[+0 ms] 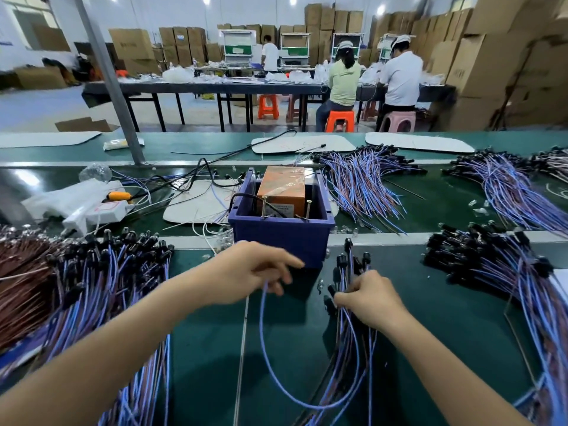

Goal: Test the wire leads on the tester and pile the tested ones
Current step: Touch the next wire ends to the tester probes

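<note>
Before the tester [281,233], left hand [255,272] pinches one lead [261,333], right hand [370,299] grips the bunch [345,345]; pulling may drag tangled neighbours.

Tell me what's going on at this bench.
A person is working through wire leads at a green bench. The right hand grips a small bundle of blue leads, black caps up. The left hand pinches one blue lead that loops down and back toward that bundle, just in front of the blue bin holding the orange tester. A left pile and a right pile of leads flank the work.
</note>
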Demonstrator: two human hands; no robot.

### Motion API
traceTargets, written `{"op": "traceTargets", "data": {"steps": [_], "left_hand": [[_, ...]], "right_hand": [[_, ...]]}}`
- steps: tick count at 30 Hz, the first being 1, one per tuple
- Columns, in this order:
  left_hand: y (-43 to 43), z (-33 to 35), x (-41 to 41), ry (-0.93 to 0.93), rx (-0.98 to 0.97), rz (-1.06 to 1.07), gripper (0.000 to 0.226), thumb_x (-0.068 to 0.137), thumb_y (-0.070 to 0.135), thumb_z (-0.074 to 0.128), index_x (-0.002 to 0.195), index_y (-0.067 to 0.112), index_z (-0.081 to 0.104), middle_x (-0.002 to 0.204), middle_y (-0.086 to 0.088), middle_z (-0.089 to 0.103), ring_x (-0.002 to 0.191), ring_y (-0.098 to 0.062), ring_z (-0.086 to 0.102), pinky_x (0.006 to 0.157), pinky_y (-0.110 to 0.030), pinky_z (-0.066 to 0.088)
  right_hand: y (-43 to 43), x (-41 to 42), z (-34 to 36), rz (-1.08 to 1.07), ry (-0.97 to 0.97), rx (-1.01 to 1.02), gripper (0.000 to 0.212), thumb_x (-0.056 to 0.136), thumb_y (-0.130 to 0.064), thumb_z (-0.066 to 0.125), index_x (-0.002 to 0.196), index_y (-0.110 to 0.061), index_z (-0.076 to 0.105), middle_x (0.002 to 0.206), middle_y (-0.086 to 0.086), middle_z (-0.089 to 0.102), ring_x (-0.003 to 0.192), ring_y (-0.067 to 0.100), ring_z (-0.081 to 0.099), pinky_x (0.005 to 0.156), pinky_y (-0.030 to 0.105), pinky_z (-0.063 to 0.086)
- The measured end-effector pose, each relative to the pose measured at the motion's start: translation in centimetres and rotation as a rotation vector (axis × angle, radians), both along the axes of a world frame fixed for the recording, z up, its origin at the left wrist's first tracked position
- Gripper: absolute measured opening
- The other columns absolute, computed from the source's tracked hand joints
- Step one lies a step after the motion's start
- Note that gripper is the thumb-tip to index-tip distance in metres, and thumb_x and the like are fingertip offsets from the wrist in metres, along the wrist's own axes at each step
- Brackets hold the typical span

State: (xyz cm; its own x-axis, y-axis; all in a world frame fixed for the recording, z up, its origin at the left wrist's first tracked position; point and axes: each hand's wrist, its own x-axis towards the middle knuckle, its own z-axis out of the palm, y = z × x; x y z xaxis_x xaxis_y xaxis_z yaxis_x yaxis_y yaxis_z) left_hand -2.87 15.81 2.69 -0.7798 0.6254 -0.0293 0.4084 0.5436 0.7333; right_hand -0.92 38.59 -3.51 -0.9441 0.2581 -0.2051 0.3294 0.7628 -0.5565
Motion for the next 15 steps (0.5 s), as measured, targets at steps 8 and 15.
{"op": "traceTargets", "data": {"steps": [8, 15], "left_hand": [[13.3, -5.2, -5.2, 0.14, -0.331, 0.002, 0.057, 0.102, 0.022, 0.04, 0.153, 0.013, 0.015, 0.157, -0.017, 0.019, 0.143, -0.032, 0.022, 0.114, -0.034, 0.021], [17.8, -7.6, -8.8, 0.026, -0.214, 0.22, 0.064, 0.101, 0.031, 0.041, 0.153, 0.011, 0.01, 0.16, -0.017, 0.001, 0.148, -0.028, 0.002, 0.118, -0.037, 0.011]], "right_hand": [[1.2, 2.1, 0.5, 0.092, 0.041, 0.026, 0.034, 0.084, -0.023, 0.065, 0.056, -0.019, 0.047, 0.063, 0.003, 0.051, 0.067, 0.022, 0.045, 0.051, 0.028, 0.03], [1.7, 2.1, 0.0, 0.217, 0.1, -0.068, 0.019, 0.092, -0.023, 0.06, 0.074, -0.02, 0.055, 0.066, -0.004, 0.053, 0.062, 0.014, 0.047, 0.051, 0.019, 0.033]]}}
